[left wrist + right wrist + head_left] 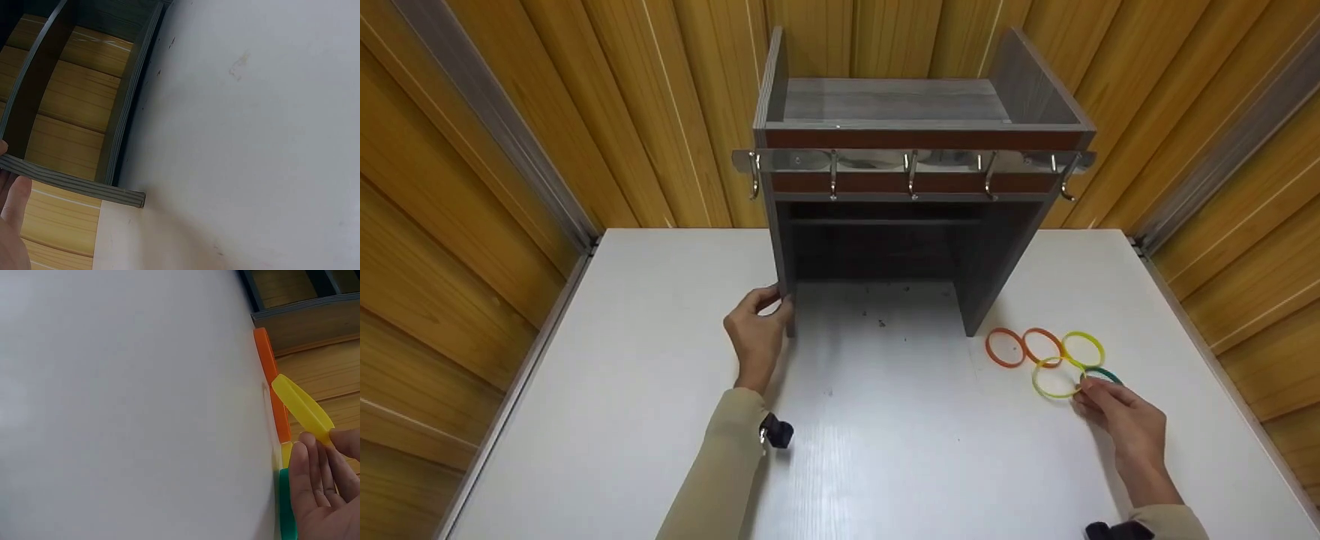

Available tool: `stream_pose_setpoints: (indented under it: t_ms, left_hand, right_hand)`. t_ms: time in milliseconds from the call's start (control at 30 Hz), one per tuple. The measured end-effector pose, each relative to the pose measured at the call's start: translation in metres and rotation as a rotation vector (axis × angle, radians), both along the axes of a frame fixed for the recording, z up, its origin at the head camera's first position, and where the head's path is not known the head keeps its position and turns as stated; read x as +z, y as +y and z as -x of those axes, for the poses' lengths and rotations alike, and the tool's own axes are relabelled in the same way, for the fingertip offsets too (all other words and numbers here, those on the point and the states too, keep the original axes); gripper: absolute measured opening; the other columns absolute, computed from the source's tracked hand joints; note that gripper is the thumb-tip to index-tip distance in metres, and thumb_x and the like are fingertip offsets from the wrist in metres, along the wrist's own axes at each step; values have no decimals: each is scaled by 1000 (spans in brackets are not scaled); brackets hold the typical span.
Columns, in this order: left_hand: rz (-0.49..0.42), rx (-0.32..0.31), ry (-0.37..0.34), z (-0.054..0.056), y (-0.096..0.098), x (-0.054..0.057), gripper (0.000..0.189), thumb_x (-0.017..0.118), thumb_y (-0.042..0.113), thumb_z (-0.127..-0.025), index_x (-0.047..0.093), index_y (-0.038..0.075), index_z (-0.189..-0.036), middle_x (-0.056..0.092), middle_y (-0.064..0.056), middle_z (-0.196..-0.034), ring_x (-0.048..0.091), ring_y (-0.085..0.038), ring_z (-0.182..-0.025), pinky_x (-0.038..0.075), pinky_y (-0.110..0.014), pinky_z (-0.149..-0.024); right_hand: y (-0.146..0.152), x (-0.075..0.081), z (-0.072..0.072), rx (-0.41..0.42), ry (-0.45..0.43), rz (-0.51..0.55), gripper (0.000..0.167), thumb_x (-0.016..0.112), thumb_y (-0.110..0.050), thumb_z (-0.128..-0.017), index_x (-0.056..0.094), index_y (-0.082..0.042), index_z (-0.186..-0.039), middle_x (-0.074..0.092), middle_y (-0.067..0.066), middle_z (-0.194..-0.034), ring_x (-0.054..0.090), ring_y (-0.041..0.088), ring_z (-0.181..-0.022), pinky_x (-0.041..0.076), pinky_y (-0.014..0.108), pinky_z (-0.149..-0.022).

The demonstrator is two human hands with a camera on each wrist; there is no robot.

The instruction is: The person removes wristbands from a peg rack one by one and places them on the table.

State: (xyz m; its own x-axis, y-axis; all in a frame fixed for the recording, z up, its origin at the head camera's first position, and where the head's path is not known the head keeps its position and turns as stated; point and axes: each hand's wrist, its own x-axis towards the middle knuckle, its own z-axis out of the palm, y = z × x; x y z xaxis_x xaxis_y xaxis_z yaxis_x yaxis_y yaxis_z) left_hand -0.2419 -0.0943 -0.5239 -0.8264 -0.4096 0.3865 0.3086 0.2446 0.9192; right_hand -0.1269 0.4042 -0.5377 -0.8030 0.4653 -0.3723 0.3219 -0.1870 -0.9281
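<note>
In the head view a grey wooden shelf unit (990, 262) stands on the white table. My left hand (756, 337) grips the front edge of its left side panel (73, 183) near the bottom, thumb and fingers around the board. Over at the right, my right hand (1136, 431) pinches a yellow ring (304, 409) by its rim between thumb and fingers, raised and tilted above the table. Beneath and beside it lie two orange rings (265, 354), another yellow ring (287, 454) and a green ring (287, 503), partly hidden by the hand.
Across the unit's upper front runs a shiny metal rail (870, 160) with several hooks. The white table (885, 450) spreads out in front, with small dark specks under the unit. Wood-patterned walls (697, 112) enclose the back and both sides.
</note>
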Motion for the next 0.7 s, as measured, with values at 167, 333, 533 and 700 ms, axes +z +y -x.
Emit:
stream_pose_setpoints:
  t_ms: [167, 333, 533, 700]
  left_hand:
    - [9, 2, 13, 1, -1, 0, 17, 82, -7, -84, 80, 0, -99, 80, -11, -101, 77, -27, -97, 62, -48, -85]
    - [12, 6, 19, 1, -1, 0, 18, 82, -7, -83, 80, 0, -100, 80, -10, -100, 77, -27, -97, 62, -46, -86]
    - [11, 4, 9, 1, -1, 0, 19, 83, -7, -83, 80, -1, -100, 80, -11, -100, 77, -26, -96, 62, -45, -85]
    - [20, 8, -10, 1, -1, 1, 18, 83, -6, -84, 80, -1, -101, 80, -11, -100, 77, -26, -97, 62, -41, -85]
  right_hand:
    - [2, -5, -1, 45, -49, -49, 8, 80, -14, -97, 80, -10, -104, 79, -1, -91, 77, 12, -85, 62, 26, -83]
    - [2, -7, -2, 83, -72, -108, 15, 77, -13, -100, 76, -5, -113, 78, -1, -92, 77, 11, -87, 62, 26, -84]
    - [5, -8, -6, 116, -99, -150, 27, 75, -15, -101, 70, 2, -121, 78, -1, -92, 77, 11, -86, 62, 26, -84]
    - [7, -9, -8, 117, -119, -166, 32, 72, -15, -103, 67, 6, -126, 77, -2, -92, 76, 10, -86, 62, 25, -84]
